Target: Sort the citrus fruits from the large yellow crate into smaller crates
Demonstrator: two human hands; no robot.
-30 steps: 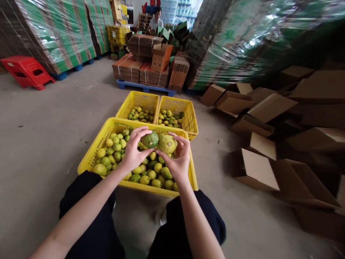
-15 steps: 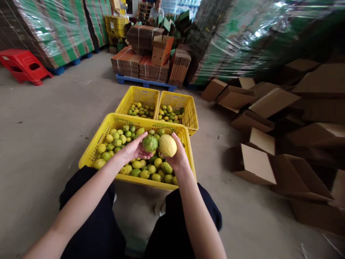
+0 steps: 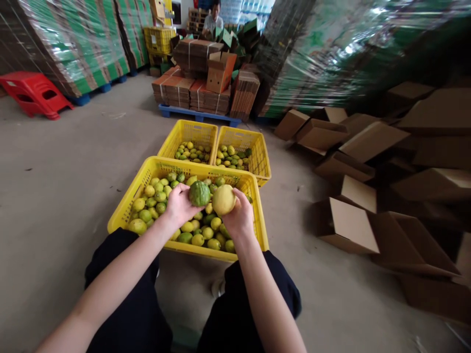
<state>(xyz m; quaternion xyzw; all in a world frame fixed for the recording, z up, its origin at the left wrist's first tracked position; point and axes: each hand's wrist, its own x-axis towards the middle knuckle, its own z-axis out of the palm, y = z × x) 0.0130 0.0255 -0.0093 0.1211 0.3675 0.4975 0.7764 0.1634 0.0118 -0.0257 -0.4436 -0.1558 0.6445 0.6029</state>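
Two big stacks in clear film, one at left side (image 3: 83, 41) and one at right side (image 3: 331, 63). On the floor (image 3: 69, 171) at right, many open cardboard boxes (image 3: 353, 225) in disorder. Before the knees, one wide yellow crate (image 3: 261, 215) with many green and yellow fruits (image 3: 208, 233). Above this crate, left hand (image 3: 181, 205), grip closed around one green fruit (image 3: 199, 193); right hand (image 3: 241, 214), grip closed around one pale yellow fruit (image 3: 223, 200), just beside the green.
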